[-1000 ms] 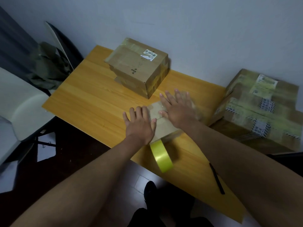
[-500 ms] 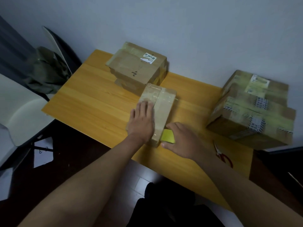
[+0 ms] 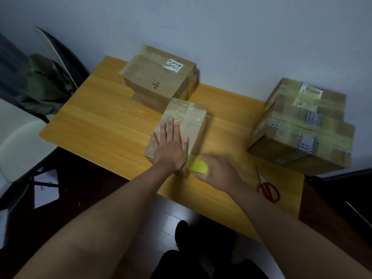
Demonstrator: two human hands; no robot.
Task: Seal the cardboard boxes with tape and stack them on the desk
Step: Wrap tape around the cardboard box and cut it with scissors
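1. Count: one narrow cardboard box mid-frame on the counter; one two-box stack behind it; a taped stack at right; one yellow tape roll; one pair of red scissors.
2. Left hand: fingers straight, slightly spread, flat on the narrow box's top.
3. Right hand: fingers curled around the tape roll, at the box's near end.
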